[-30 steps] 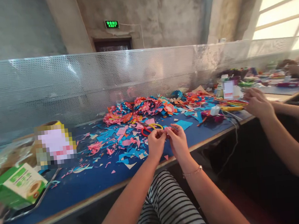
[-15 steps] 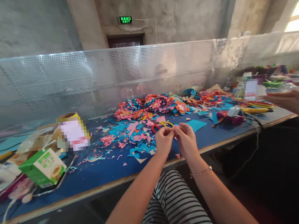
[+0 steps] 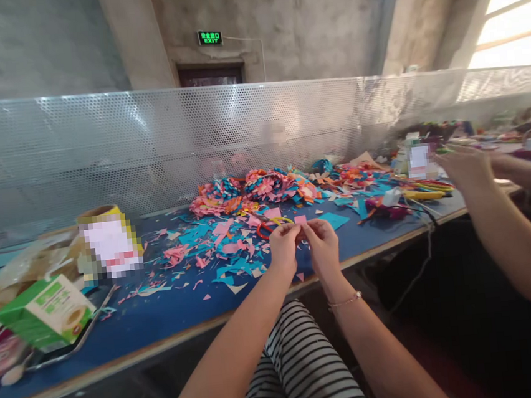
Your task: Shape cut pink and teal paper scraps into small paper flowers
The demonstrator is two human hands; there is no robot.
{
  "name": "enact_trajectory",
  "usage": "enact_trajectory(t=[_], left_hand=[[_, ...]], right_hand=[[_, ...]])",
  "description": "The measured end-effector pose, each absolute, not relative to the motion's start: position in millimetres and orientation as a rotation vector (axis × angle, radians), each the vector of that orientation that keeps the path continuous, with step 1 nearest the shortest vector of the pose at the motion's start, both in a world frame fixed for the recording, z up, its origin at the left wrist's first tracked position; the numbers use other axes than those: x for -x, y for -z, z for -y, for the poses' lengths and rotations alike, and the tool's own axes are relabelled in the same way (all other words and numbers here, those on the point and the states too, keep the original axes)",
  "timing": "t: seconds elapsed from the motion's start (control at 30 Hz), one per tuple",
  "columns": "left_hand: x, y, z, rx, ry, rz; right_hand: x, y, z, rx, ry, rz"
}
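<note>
Between the fingertips of both my hands is a small piece of pink paper [image 3: 300, 219], its upper part showing above my fingers. My left hand [image 3: 283, 245] pinches it from the left, my right hand [image 3: 322, 243] from the right; both are held over the front edge of the table. Just behind my left hand lie scissors with red and yellow handles [image 3: 264, 229], their blades hidden. A blue paper sheet [image 3: 334, 220] rests behind my right hand. Pink and blue paper scraps [image 3: 232, 247] are strewn to the left.
Pink, blue and orange paper flowers [image 3: 268, 186] line the back of the blue table [image 3: 164, 315], before a perforated metal screen [image 3: 156, 140]. A green box [image 3: 46, 314] and a tape roll [image 3: 100, 212] stand left. At right, a co-worker's arm [image 3: 491, 202] reaches over the table near yellow-handled tools [image 3: 427, 193].
The view has turned slightly right, so the table things sit further left. The pink paper now shows upright above my fingertips. The co-worker's arm reaches further into view.
</note>
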State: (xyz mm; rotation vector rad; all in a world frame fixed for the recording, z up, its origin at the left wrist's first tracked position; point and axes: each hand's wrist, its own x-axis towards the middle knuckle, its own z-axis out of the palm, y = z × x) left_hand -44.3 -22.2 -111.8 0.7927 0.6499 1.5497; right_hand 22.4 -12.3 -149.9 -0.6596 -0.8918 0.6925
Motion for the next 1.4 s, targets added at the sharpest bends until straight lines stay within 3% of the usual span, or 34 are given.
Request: enact_trajectory(t=[0.77,1.17,1.4], left_hand=[[20,114,4,-0.929,-1.471,-0.718],[60,115,-6,-1.089,-1.454,-0.793],[128,87,-11,-1.581,-1.495,-1.103]], right_hand=[[-47,147,2,0.624,-0.814,0.778],[-22,141,-5,0.585,-1.011,0.794],[-63,138,-33,0.674,-0.946,0.722]])
